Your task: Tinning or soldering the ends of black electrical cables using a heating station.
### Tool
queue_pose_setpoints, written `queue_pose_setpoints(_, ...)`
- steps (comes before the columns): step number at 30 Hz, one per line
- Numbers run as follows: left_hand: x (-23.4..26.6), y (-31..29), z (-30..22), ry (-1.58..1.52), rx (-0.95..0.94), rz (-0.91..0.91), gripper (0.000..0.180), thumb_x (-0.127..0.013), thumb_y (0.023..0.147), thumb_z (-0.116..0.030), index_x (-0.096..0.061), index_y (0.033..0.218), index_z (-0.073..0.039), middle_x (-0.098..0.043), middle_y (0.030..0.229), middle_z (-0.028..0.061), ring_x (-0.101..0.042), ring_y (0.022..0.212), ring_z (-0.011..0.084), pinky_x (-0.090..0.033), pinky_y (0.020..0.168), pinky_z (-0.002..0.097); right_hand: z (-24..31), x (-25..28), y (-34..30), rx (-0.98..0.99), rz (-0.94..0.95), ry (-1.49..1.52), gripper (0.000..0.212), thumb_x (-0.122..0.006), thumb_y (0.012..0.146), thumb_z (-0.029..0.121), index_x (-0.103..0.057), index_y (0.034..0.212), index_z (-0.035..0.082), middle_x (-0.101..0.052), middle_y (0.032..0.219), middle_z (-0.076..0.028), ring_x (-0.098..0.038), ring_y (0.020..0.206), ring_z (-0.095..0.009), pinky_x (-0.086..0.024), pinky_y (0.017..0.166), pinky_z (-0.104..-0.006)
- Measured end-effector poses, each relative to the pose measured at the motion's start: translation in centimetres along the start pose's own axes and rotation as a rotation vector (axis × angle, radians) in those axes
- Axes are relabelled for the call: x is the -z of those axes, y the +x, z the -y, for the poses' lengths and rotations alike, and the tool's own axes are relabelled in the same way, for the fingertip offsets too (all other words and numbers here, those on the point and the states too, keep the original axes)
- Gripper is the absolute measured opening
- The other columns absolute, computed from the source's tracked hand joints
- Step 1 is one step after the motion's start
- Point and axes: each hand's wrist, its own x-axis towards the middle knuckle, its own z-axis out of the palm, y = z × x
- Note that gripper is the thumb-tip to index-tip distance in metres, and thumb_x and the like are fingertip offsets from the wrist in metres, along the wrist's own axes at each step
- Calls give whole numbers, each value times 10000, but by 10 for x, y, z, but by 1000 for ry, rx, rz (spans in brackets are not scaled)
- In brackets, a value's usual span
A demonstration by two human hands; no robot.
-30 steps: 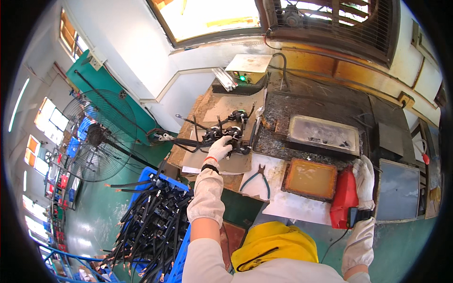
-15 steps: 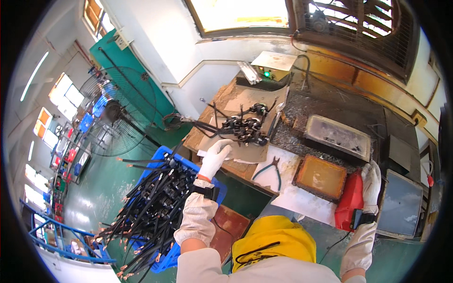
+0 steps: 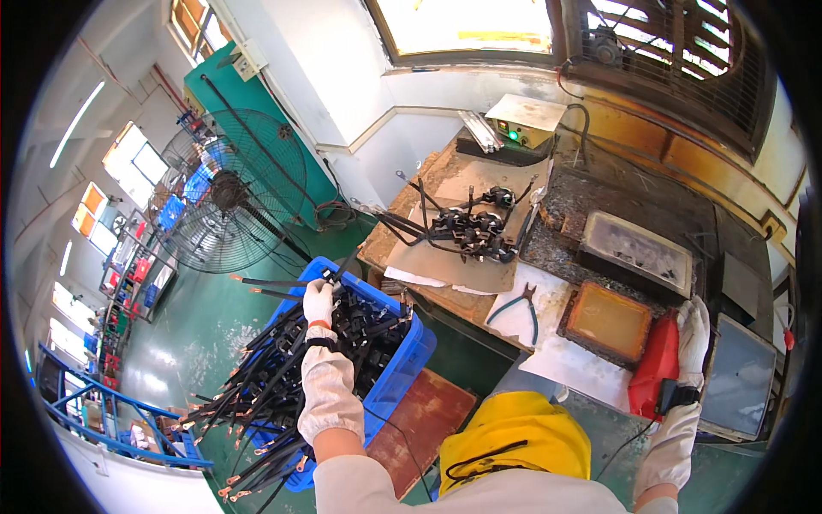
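My left hand [image 3: 318,302], in a white glove, is over the far left part of a blue crate [image 3: 402,364]. Its fingers are curled in on a black cable [image 3: 278,282] there, partly hidden by the glove. Black cables with copper lugs fill the crate and hang over its left side. At the right, my gloved right hand [image 3: 694,336] lies stretched along a red container [image 3: 655,367], fingers extended, with nothing visible in it. Black cable assemblies [image 3: 473,230] lie in a heap on cardboard on the bench.
Pliers with green handles [image 3: 517,311] rest on white paper, left of a square amber-filled tray [image 3: 609,323]. Behind stands a rectangular pot [image 3: 638,251] with a greyish surface. A control box [image 3: 524,120] shows a green light. A large fan [image 3: 229,190] stands at the left.
My left hand has moved from the bench edge left and down onto the cables in the crate. My right hand stays beside the red container. The view has shifted slightly.
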Motion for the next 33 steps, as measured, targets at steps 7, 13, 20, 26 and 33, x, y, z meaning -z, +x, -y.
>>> queue_pose_setpoints(7, -18, 27, 21, 892, -60, -101, 643, -629, 720, -309, -419, 1304, -140, -488, 1142, 264, -551, 996, 408, -443, 886, 427, -1, 1, 0, 16, 9, -21, 345, -449, 939, 99, -416, 1260, -23, -557, 1069, -87, -559, 950, -145, -471, 813, -252)
queue_pose_setpoints(13, -34, 44, 28, 915, -57, -172, 765, -608, 720, -244, -235, 1386, -181, -397, 1262, 217, -478, 1058, 433, -429, 868, 491, 3, -13, -6, 8, -41, -26, 333, -457, 932, 87, -424, 1240, -36, -556, 1043, -88, -553, 944, -153, -469, 802, -257)
queue_pose_setpoints(20, -25, 64, 18, 1036, -161, -145, 397, -543, 778, -227, -496, 1141, -73, -521, 1146, 184, -539, 1020, 366, -446, 849, 458, 2, -8, 0, 7, -17, -56, 342, -465, 930, 89, -428, 1249, -28, -546, 1062, -89, -548, 962, -151, -468, 810, -255)
queue_pose_setpoints(26, -19, 60, 22, 904, -189, -100, 278, -529, 805, -288, -500, 971, -68, -558, 981, 201, -577, 875, 406, -460, 766, 488, 1, 5, 2, 20, -62, -45, 357, -456, 939, 108, -413, 1266, -28, -533, 1104, -91, -543, 975, -145, -471, 811, -244)
queue_pose_setpoints(33, -28, 47, 16, 985, -9, -102, 280, -465, 843, -288, -446, 1047, -97, -591, 937, 242, -589, 885, 422, -461, 747, 506, -1, 10, 1, 4, 0, -52, 369, -459, 934, 118, -406, 1276, -9, -520, 1131, -71, -514, 1046, -137, -440, 864, -248)
